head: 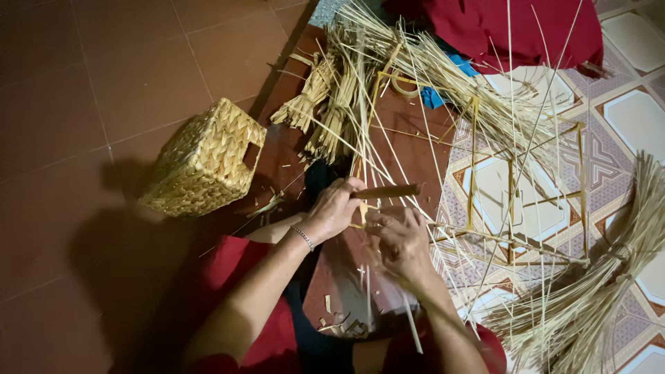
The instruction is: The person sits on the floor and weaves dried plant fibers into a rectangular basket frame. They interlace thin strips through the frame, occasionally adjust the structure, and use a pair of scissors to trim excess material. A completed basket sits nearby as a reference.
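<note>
- Head view: you sit on the floor with a thin-stick frame lying over the patterned mat, and both hands meet at its near corner.
- Your left hand is closed in a fist around a brown-handled tool that lies level, its tip pointing right toward the frame.
- Your right hand is curled with the fingers drawn together, pinching the pale strips where they cross the frame; the exact fingertip grip is hidden.
- The step in hand looks like trimming or fixing a strip at that corner. The next move calls for a steady hold on the strip and a short, controlled stroke of the tool.
- A woven basket lies tipped to your left, well apart.
</note>
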